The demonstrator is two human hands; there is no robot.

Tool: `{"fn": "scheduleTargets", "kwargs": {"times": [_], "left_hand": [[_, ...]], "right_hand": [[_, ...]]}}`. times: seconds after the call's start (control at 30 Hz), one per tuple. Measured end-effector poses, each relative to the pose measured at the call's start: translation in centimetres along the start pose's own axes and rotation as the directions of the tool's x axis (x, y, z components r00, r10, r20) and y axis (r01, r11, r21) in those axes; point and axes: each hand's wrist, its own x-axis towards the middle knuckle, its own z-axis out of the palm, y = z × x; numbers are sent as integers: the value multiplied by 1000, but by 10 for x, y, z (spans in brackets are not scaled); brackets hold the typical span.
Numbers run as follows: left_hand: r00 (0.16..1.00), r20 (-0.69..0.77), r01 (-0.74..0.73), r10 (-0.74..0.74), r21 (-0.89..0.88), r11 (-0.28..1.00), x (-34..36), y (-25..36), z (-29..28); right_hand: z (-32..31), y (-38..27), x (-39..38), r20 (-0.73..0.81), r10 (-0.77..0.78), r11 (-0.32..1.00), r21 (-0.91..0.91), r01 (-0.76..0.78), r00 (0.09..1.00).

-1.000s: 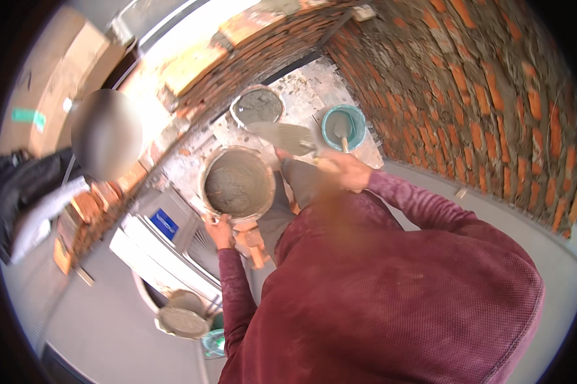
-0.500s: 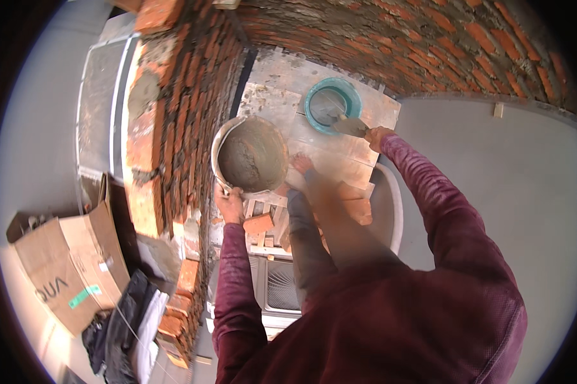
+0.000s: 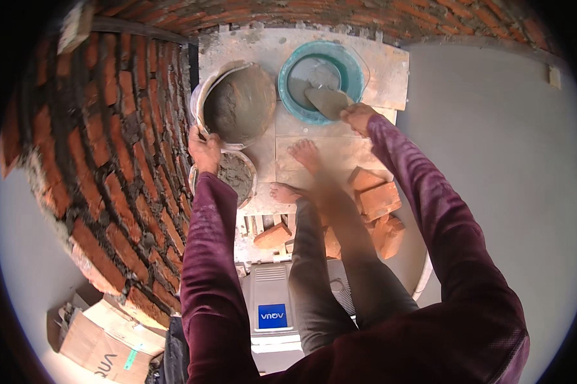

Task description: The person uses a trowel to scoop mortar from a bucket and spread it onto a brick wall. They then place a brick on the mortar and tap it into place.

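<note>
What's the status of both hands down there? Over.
Left hand gripping mortar bucket. Right hand holding trowel over teal bucket. Second bucket partly behind left sleeve.

From where I stand, a rough orange brick wall (image 3: pixel 103 173) with grey joints fills nine o'clock. An open brown cardboard box (image 3: pixel 106 339) lies at eight, something black and crumpled (image 3: pixel 175 351) beside it. At six sits a pale grey casing (image 3: pixel 254 292) with a square blue label (image 3: pixel 273 316); loose orange bricks (image 3: pixel 381 200), about three.
</note>
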Motion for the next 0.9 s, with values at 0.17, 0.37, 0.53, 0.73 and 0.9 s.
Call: {"fn": "scheduleTargets", "kwargs": {"times": [0.17, 0.37, 0.53, 0.73, 0.9], "left_hand": [[994, 109, 36, -32, -35, 999, 21, -3, 34], [990, 112, 105, -81, -235, 966, 25, -44, 52], [951, 221, 280, -216, -325, 903, 22, -43, 51], [921, 200, 388, -335, -376, 841, 18, -54, 47], [937, 184, 344, -296, -361, 867, 11, -49, 52]], "right_hand": [[32, 18, 57, 65, -139, 555, -821, 132, 988], [20, -2, 51, -70, 334, 769, 597, -229, 940], [-15, 11, -41, 26, 50, 816, 576, -56, 998], [-37, -69, -77, -173, -133, 984, 96, 151, 976], [3, -10, 0, -245, -135, 962, -265, 68, 960]]}}
